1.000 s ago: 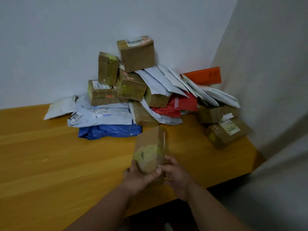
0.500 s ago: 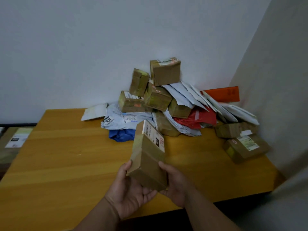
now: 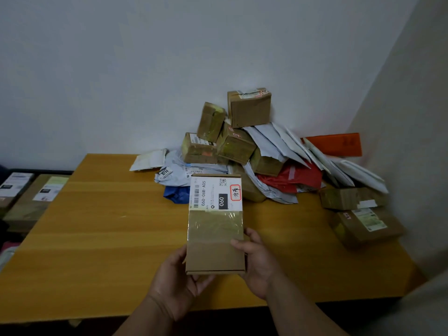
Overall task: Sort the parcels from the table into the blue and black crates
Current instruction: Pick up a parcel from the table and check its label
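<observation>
- Cardboard box [image 3: 215, 229] held up over the counter [image 3: 97, 234], label face toward the camera, long axis running away from the person.
- Left hand [image 3: 178, 284] cups the box's near left corner from below: thumb on the left edge, fingers curled under the bottom.
- Right hand [image 3: 258, 265] grips the right edge: thumb lying across the front face, fingers behind the box, hidden.
- White shipping label [image 3: 215, 192] covers the far half of the face; reads "060-06B-A05", black "060" block, red-bordered stamp. Clear tape band just below it.
- Parcel pile [image 3: 254, 154] sits at the far right of the counter against the wall: brown boxes stacked on top, white and grey mailer bags, a red bag [image 3: 298, 177], a blue bag [image 3: 177, 194], an orange envelope [image 3: 337, 144] leaning on the wall.
- Two more brown boxes [image 3: 358, 212] lie apart at the right edge of the counter.
- Left of the counter, lower down: labelled flat parcels [image 3: 36, 195]; what they lie in I cannot tell.
</observation>
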The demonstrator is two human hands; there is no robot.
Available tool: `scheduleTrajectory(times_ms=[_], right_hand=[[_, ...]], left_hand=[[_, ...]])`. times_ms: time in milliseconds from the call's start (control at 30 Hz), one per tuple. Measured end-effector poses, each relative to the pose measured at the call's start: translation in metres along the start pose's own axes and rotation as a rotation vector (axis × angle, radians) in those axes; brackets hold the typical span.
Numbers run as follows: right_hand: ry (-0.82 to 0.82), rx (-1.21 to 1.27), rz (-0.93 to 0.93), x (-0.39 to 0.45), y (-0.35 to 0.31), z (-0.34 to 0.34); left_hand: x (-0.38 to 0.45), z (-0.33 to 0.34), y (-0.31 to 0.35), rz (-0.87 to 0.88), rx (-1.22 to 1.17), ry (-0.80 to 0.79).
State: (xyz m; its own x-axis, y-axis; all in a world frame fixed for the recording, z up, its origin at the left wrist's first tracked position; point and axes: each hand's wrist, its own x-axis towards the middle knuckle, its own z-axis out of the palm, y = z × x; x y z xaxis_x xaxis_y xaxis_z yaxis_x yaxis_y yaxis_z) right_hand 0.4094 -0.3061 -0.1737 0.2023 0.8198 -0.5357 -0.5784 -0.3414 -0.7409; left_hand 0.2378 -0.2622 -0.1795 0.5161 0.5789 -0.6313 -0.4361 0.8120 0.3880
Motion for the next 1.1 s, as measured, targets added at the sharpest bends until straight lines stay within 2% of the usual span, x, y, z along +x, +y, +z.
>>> scheduleTrajectory(times_ms=[233, 433, 500, 633, 767, 867, 967, 1100], right_hand=[[-0.031, -0.031, 0.000, 0.004, -0.006, -0.012], [-0.059, -0.074, 0.043, 0.014, -0.007, -0.015], [-0.079, -0.102, 0.068, 0.018, -0.005, -0.013], [-0.001, -0.093, 0.062, 0.027, -0.005, 0.001], [0.054, 0.008, 0.028, 0.041, -0.007, 0.033], [0.032, 0.005, 0.037, 0.048, 0.001, 0.068], [0.062, -0.003, 0.041, 0.057, 0.026, 0.113], [0.112, 0.046, 0.090, 0.074, 0.081, 0.185]], left_hand=[[0.004, 0.012, -0.011, 0.063, 0.076, 0.045], [0.015, 0.009, -0.012, 0.240, 0.089, 0.257], [0.016, 0.003, -0.002, 0.301, 0.090, 0.281], [0.009, -0.014, 0.026, 0.391, 0.120, 0.319], [-0.007, -0.041, 0.055, 0.448, 0.204, 0.368], [-0.017, -0.069, 0.081, 0.481, 0.173, 0.474], [-0.029, -0.104, 0.115, 0.456, 0.136, 0.567], [-0.053, -0.158, 0.159, 0.480, 0.219, 0.574]])
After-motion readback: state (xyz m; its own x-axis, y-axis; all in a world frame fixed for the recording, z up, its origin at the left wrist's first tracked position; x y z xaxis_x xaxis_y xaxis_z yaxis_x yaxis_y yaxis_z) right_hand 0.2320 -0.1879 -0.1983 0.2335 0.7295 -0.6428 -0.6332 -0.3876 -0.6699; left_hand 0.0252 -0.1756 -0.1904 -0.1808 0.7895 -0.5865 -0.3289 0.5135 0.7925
